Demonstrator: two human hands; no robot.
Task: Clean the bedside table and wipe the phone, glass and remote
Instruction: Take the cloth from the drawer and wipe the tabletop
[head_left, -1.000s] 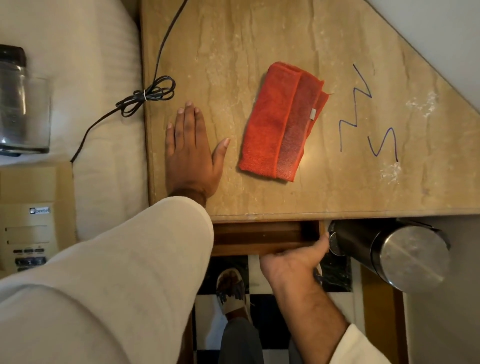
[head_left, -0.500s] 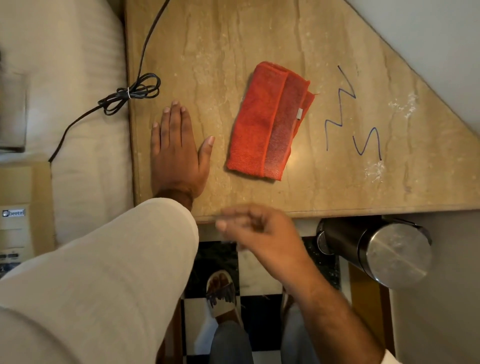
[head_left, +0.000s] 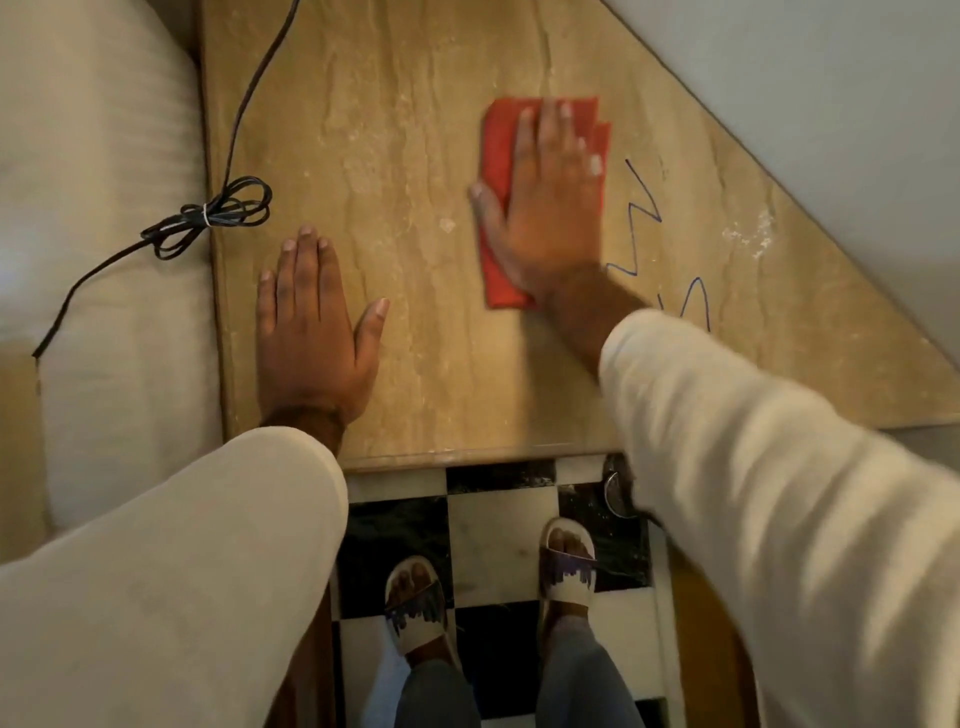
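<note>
The bedside table has a beige marble top with an angled right edge. A folded red cloth lies on it. My right hand presses flat on the cloth, fingers spread, covering most of it. My left hand rests flat on the marble near the front left, holding nothing. Blue pen scribbles mark the stone just right of the cloth, and white smudges sit near the angled edge. The phone, glass and remote are out of view.
A bundled black cable lies across the table's left edge onto the cream bedding. A wall borders the angled side. Below the front edge are checkered floor tiles, my sandalled feet and part of a metal bin.
My right hand left the drawer below the table's front edge, rose over the top and came down flat on the red cloth. The drawer now looks closed. The left hand stayed flat.
</note>
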